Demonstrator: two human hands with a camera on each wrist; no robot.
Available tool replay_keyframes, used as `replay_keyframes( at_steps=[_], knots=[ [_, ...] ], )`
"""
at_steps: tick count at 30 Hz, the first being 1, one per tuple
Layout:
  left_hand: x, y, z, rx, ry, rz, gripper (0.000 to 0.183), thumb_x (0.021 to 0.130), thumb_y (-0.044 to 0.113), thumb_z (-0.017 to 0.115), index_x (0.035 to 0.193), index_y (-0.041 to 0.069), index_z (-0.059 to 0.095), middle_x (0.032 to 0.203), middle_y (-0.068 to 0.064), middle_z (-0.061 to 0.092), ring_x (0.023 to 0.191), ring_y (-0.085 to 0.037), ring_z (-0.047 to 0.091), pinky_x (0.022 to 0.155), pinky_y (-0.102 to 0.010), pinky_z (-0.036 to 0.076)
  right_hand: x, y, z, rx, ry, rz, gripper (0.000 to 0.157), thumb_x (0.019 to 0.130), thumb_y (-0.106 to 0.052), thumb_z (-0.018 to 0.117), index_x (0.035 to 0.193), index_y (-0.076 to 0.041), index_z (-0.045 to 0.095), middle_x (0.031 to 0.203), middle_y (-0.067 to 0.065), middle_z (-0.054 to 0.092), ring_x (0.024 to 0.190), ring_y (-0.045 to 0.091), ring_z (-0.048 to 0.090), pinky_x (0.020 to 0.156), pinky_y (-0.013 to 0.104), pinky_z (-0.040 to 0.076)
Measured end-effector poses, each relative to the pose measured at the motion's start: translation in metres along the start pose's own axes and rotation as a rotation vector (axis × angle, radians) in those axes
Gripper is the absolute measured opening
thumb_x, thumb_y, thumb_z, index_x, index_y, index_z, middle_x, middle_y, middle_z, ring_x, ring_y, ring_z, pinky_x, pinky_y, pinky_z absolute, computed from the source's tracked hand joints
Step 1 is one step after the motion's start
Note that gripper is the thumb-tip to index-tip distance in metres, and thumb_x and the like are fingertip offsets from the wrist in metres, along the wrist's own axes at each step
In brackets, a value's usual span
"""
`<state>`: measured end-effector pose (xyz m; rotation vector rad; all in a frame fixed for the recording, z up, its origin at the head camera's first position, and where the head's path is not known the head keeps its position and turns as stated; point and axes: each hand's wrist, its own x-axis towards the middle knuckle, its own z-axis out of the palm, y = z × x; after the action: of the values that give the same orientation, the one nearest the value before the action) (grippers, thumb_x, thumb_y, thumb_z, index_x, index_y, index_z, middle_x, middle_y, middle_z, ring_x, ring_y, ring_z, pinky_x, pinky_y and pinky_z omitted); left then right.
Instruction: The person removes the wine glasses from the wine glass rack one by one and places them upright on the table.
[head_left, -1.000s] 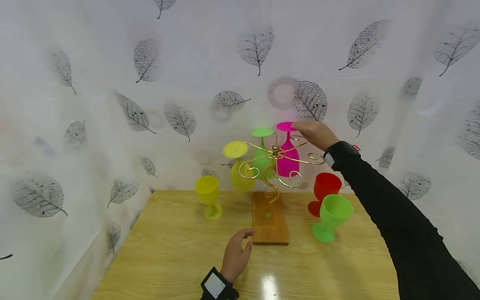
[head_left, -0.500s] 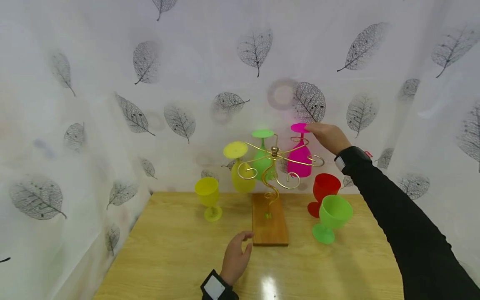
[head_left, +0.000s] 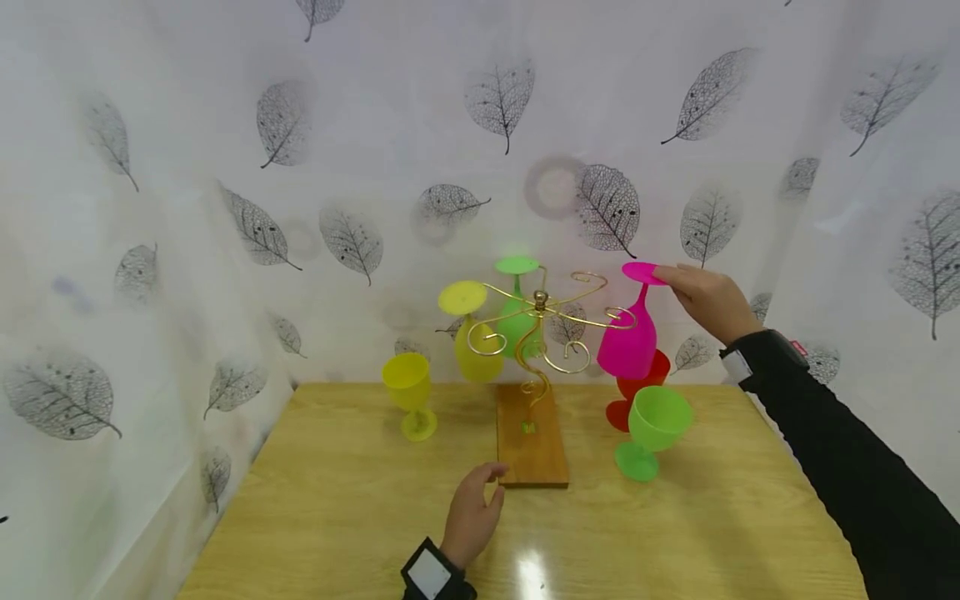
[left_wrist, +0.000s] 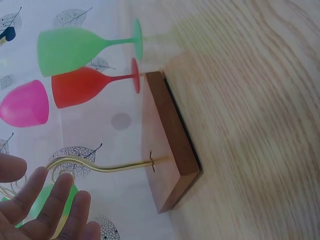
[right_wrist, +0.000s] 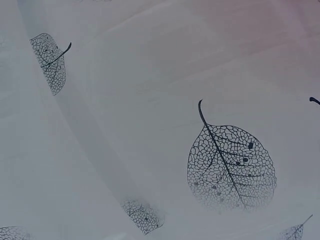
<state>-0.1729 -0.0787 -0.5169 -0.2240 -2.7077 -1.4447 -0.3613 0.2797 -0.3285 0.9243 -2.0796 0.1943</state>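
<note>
Nearest, at the lower middle of a light wood table, a person's left hand rests with fingers loosely bent and thumb apart from them, gripping nothing; its fingertips are beside the front left corner of a wooden base, and whether they touch it cannot be told. Beyond, to the right, a green standing goblet is upright on the table, with a red goblet just behind it. A yellow standing goblet is upright on the left. From the base rises a gold wire rack with curling arms. To its right, the right hand, in a black sleeve, pinches a pink goblet by its round foot, thumb and fingers together on the edge. The goblet is raised above the table, upside down and tilted, overlapping the red one from the head view. At the rack's left and back, a yellow hanging goblet and a green hanging goblet dangle bowl-down. Farthest is a pale curtain printed with dark skeleton leaves.
</note>
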Motion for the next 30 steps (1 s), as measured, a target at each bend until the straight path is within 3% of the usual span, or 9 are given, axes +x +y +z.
replay_keyframes(
  at_steps=[5, 10, 12, 14, 17, 20, 23, 25, 30],
  knots=[
    [-0.001, 0.000, 0.004, 0.012, -0.010, 0.022, 0.027, 0.088, 0.002, 0.058, 0.114, 0.007, 0.061, 0.112, -0.010, 0.065, 0.105, -0.027, 0.059, 0.090, -0.044, 0.049, -0.017, -0.019, -0.022, -0.005, 0.049, -0.016, 0.047, 0.094, -0.034, 0.036, 0.111, -0.002, 0.067, 0.097, 0.021, 0.070, 0.085, 0.039, 0.067, 0.073, 0.051, 0.054],
    [0.000, 0.001, 0.006, 0.060, 0.029, 0.106, 0.025, 0.088, 0.002, 0.059, 0.112, 0.006, 0.062, 0.109, -0.008, 0.066, 0.102, -0.028, 0.061, 0.088, -0.040, 0.051, -0.022, -0.041, -0.039, 0.024, 0.102, -0.027, 0.050, 0.098, -0.038, 0.036, 0.107, -0.001, 0.068, 0.096, 0.021, 0.071, 0.083, 0.037, 0.068, 0.070, 0.046, 0.052],
    [0.002, 0.003, 0.005, 0.089, 0.030, 0.128, 0.025, 0.089, 0.003, 0.058, 0.113, 0.007, 0.062, 0.110, -0.006, 0.066, 0.102, -0.025, 0.061, 0.088, -0.039, 0.051, -0.024, -0.047, -0.041, 0.058, 0.099, 0.012, 0.046, 0.095, -0.035, 0.041, 0.106, -0.001, 0.069, 0.095, 0.019, 0.071, 0.080, 0.035, 0.069, 0.073, 0.031, 0.055],
    [0.004, 0.006, 0.004, 0.116, 0.013, 0.145, 0.026, 0.089, 0.005, 0.058, 0.116, 0.008, 0.061, 0.112, -0.005, 0.065, 0.105, -0.023, 0.060, 0.089, -0.038, 0.051, -0.027, -0.052, -0.041, 0.109, 0.093, 0.085, 0.032, 0.090, -0.022, 0.053, 0.102, 0.001, 0.070, 0.090, 0.019, 0.072, 0.077, 0.029, 0.070, 0.076, 0.013, 0.052],
    [0.008, 0.009, 0.003, 0.160, -0.027, 0.182, 0.030, 0.090, 0.008, 0.060, 0.120, 0.010, 0.059, 0.117, -0.002, 0.064, 0.109, -0.020, 0.059, 0.092, -0.037, 0.050, -0.034, -0.059, -0.037, 0.256, 0.087, 0.249, 0.021, 0.077, -0.002, 0.070, 0.097, 0.005, 0.072, 0.084, 0.020, 0.072, 0.072, -0.001, 0.068, 0.069, -0.005, 0.038],
    [0.012, 0.013, 0.002, 0.192, -0.041, 0.249, 0.034, 0.089, 0.010, 0.062, 0.123, 0.011, 0.057, 0.120, -0.001, 0.063, 0.111, -0.019, 0.058, 0.094, -0.037, 0.050, -0.042, -0.068, -0.034, 0.433, 0.083, 0.420, 0.024, 0.072, 0.010, 0.072, 0.096, 0.009, 0.071, 0.083, 0.009, 0.074, 0.064, -0.022, 0.048, 0.057, -0.004, 0.034],
    [0.015, 0.016, 0.002, 0.205, -0.035, 0.286, 0.036, 0.088, 0.010, 0.064, 0.123, 0.013, 0.056, 0.120, -0.001, 0.063, 0.111, -0.018, 0.058, 0.093, -0.036, 0.050, -0.050, -0.074, -0.033, 0.676, 0.061, 0.571, 0.025, 0.081, 0.007, 0.066, 0.104, 0.015, 0.065, 0.085, -0.010, 0.074, 0.062, -0.019, 0.052, 0.060, -0.002, 0.040],
    [0.015, 0.017, 0.002, 0.209, -0.033, 0.284, 0.037, 0.087, 0.010, 0.064, 0.123, 0.015, 0.056, 0.120, 0.000, 0.062, 0.110, -0.017, 0.059, 0.093, -0.036, 0.051, -0.055, -0.077, -0.033, 0.827, 0.046, 0.662, 0.028, 0.085, 0.003, 0.063, 0.109, 0.016, 0.062, 0.087, -0.022, 0.070, 0.076, -0.011, 0.064, 0.073, 0.002, 0.048],
    [0.014, 0.018, 0.003, 0.187, -0.054, 0.258, 0.038, 0.087, 0.009, 0.065, 0.123, 0.014, 0.056, 0.120, 0.000, 0.062, 0.110, -0.017, 0.059, 0.093, -0.036, 0.051, -0.069, -0.083, -0.029, 1.041, 0.002, 0.803, 0.026, 0.089, -0.003, 0.060, 0.114, 0.000, 0.066, 0.088, -0.020, 0.071, 0.083, -0.003, 0.068, 0.079, 0.008, 0.051]
  ],
)
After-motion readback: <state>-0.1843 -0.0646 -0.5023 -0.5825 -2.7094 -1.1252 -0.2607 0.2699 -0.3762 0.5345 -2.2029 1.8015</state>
